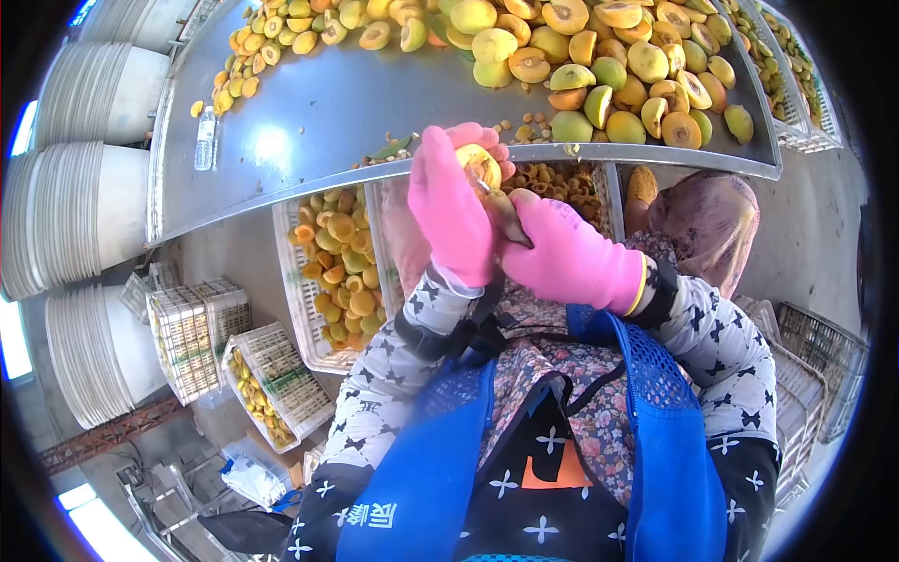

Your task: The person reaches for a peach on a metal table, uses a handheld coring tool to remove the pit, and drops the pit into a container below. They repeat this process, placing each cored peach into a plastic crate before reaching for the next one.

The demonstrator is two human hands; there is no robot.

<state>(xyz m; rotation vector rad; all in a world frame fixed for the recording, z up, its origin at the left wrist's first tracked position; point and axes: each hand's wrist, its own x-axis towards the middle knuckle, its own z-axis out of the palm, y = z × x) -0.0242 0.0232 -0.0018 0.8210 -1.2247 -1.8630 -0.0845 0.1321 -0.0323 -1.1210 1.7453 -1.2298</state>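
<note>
My left hand [454, 201], in a pink glove, is closed around a halved yellow peach [480, 167], cut face towards me. My right hand [571, 253], also gloved in pink, grips a short-handled pitting tool [508, 221]. Its metal tip meets the lower edge of the peach; the exact shape of the tip is hidden. Both hands are close together in front of my chest, just before the near edge of the metal table [309, 122]. On that table lie many cut peaches [599, 94], heaped at the back and right.
A crate of peach halves [342, 272] stands below the table's edge, left of my hands. Another crate with brownish pieces [562, 185] sits beneath them. A plastic bottle [205, 140] is on the table's left. Stacked white tubs [75, 206] line the left; more crates [796, 412] stand right.
</note>
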